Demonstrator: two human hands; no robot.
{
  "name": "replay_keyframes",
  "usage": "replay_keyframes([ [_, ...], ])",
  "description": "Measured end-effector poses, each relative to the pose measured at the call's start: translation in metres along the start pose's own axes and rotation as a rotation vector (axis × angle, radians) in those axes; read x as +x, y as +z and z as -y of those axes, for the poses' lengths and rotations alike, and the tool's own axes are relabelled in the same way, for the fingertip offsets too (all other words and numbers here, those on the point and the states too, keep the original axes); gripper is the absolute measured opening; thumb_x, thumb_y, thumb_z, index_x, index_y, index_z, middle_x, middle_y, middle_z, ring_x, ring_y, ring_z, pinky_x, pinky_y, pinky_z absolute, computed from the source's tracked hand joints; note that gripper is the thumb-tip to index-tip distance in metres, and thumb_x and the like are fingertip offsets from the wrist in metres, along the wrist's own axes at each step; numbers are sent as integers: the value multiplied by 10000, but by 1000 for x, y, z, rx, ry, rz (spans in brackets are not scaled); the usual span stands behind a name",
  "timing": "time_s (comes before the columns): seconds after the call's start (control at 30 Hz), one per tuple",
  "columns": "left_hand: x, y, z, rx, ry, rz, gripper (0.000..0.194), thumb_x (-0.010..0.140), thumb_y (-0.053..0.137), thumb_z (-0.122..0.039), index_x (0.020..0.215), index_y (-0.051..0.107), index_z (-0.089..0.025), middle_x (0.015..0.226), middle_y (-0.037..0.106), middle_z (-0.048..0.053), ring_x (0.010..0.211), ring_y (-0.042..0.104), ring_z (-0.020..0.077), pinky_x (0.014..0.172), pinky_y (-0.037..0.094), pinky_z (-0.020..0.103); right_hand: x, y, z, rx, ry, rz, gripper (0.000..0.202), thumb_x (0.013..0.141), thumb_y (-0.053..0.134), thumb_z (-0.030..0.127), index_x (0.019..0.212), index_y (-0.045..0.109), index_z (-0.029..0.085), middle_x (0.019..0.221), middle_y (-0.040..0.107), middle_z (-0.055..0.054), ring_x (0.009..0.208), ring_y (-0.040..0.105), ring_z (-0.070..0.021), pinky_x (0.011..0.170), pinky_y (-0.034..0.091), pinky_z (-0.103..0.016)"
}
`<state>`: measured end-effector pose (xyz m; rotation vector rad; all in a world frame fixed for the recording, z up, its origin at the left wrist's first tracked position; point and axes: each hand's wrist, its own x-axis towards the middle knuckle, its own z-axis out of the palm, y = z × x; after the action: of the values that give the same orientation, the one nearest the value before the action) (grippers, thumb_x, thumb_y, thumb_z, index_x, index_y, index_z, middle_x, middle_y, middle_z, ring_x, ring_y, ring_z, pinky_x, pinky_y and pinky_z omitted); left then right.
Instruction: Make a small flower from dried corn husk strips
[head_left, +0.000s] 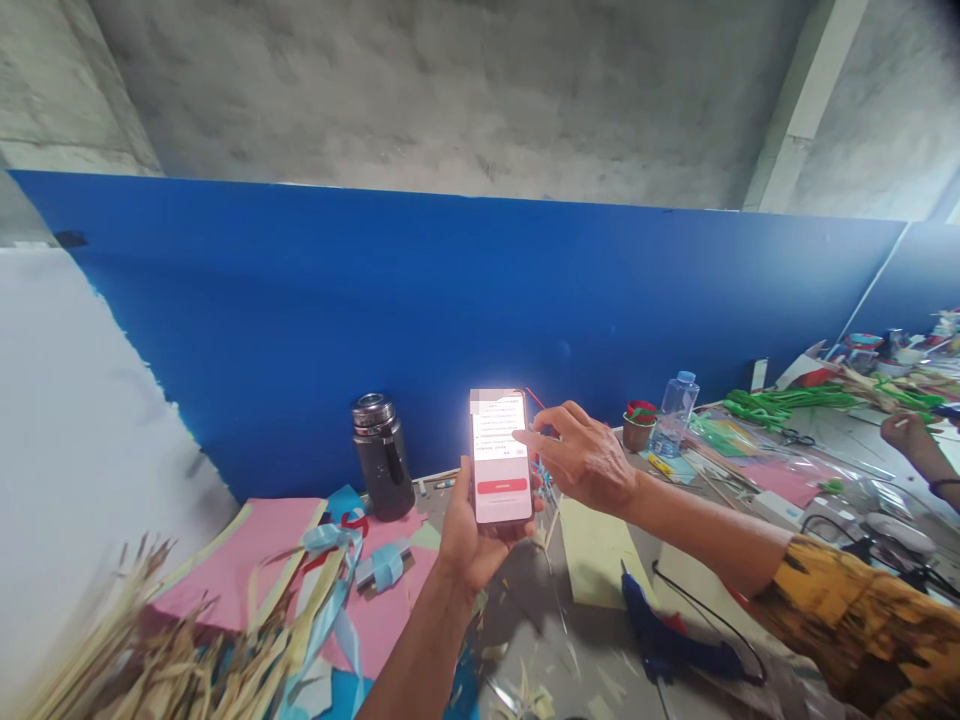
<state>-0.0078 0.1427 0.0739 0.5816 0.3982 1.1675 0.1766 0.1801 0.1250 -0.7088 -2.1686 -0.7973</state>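
A lit smartphone (501, 470) stands upright in the middle of the view, its screen bright white with a red button in the lower part. My left hand (476, 545) is wrapped round the phone's lower half from behind. From the right comes my right hand (589, 462), its index finger stretched out to the screen and the other fingers loosely bent. Nothing shows in that hand; whether the fingertip presses the glass I cannot tell. Below the right forearm lies a blue glue gun (667, 635) with a dark cord.
Left of the phone are a dark thermos (381, 460), pink sheets (255, 550), a light-blue ribbon (341, 560) and dried husks (172, 660). To the right stand a plastic bottle (675, 415) and a small pot (638, 432). A blue partition (420, 300) rises behind. Another person's hand (911, 440) shows far right.
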Motion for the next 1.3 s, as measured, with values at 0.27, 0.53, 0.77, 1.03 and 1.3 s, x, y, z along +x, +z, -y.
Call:
replay_keyframes([
  [0.27, 2, -2, 1, -2, -1, 55, 662, 940, 409, -635, 1135, 690, -68, 946, 746, 212, 723, 716, 278, 535, 518, 325, -6, -9, -7, 99, 57, -24, 312, 961, 504, 122, 1196, 689, 211, 985, 634, -89, 831, 518, -190, 656, 465, -292],
  [0.53, 0, 1, -1, -12, -14, 58, 664, 960, 358, -620, 1138, 690, -72, 963, 743, 208, 736, 715, 274, 543, 522, 323, -19, -14, -3, 83, 46, 3, 282, 963, 515, 135, 1166, 697, 206, 987, 639, -91, 822, 515, -189, 593, 425, -269],
  [0.77, -2, 5, -2, -17, -11, 52, 638, 949, 389, -625, 1112, 695, -89, 936, 743, 183, 727, 714, 271, 531, 516, 314, -17, -12, 6, 56, -33, 14, 294, 958, 499, 122, 1161, 686, 223, 990, 643, -85, 852, 495, -197, 644, 429, -285],
  [1.03, -2, 6, -2, -13, -8, 30, 639, 947, 392, -625, 1119, 689, -86, 941, 743, 196, 728, 717, 278, 521, 513, 319, -13, -11, 6, -20, -53, 93, 322, 926, 534, 102, 1187, 678, 225, 1013, 648, -96, 891, 489, -225, 662, 447, -308],
  [1.3, 3, -4, 2, -28, -2, 49, 633, 953, 406, -603, 1240, 642, -91, 941, 748, 190, 718, 718, 281, 523, 511, 326, -20, -13, 5, 20, -14, 101, 311, 940, 549, 128, 1201, 675, 241, 1052, 633, -96, 922, 505, -219, 719, 476, -317],
])
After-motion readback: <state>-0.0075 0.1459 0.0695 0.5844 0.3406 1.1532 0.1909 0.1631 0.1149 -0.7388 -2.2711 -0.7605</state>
